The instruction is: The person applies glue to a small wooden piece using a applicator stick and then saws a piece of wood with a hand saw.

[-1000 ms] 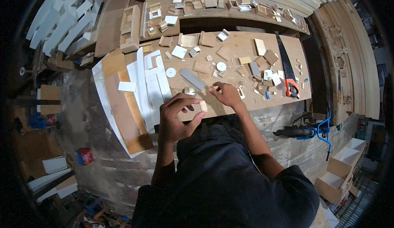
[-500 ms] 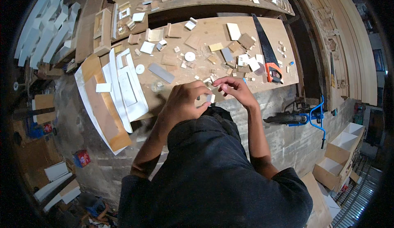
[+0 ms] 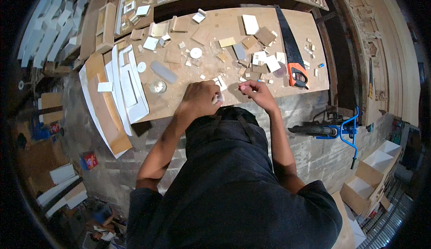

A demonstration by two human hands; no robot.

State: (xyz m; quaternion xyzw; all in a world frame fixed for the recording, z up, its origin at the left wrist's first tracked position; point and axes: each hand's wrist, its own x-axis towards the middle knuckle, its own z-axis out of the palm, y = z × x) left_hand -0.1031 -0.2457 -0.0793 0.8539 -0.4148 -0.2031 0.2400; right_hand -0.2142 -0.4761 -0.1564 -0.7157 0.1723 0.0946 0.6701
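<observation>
Fingers of left hand [image 3: 200, 100] curl round a small white piece [image 3: 218, 98].

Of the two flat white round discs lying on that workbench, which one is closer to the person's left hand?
The smaller disc, beside the long white strips at the bench's left end, lies closer to the left hand. The larger disc sits farther back, nearer the bench's middle.

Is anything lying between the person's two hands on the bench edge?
Nothing visible does. The left hand closes on a small white piece, and the gap to the right hand shows only bare workbench.
</observation>
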